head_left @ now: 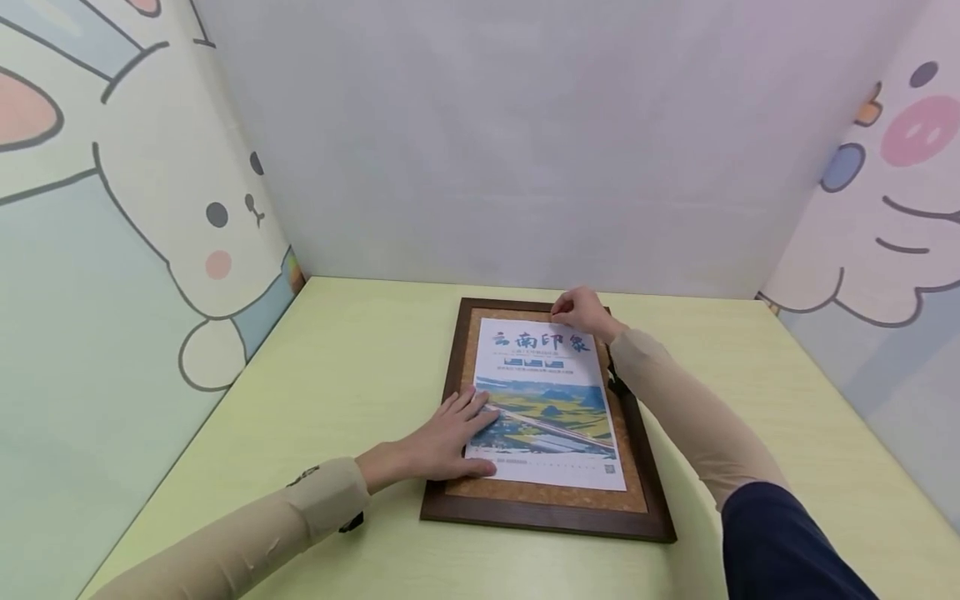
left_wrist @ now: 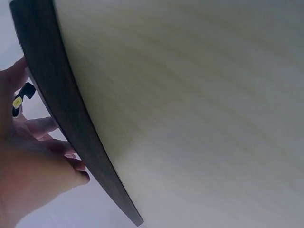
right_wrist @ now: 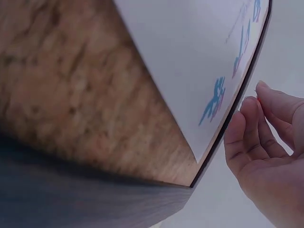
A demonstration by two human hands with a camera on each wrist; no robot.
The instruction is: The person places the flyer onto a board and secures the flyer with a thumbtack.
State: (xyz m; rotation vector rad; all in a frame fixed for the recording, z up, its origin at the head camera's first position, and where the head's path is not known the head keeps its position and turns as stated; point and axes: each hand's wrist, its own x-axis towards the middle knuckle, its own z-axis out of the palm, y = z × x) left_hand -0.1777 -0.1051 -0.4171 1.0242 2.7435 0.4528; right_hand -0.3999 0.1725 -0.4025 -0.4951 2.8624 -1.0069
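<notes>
A white poster (head_left: 546, 404) with large blue characters and a landscape picture lies on a cork board (head_left: 551, 498) with a dark brown frame. My left hand (head_left: 448, 440) rests with fingers spread on the poster's lower left edge. In the left wrist view, that hand (left_wrist: 40, 164) shows beyond the frame's dark side. At the top of the poster, right of centre, my right hand (head_left: 585, 313) holds thumb and forefinger together. The right wrist view shows them pinching a small red push pin (right_wrist: 259, 99), mostly hidden by the fingertips.
The board lies on a pale yellow-green table (head_left: 360, 367). A plain whitish wall panel (head_left: 510, 167) stands behind it. Side panels carry a cartoon rabbit (head_left: 187, 192) on the left and a pink-nosed figure (head_left: 900, 208) on the right. Both wrists wear beige sleeves.
</notes>
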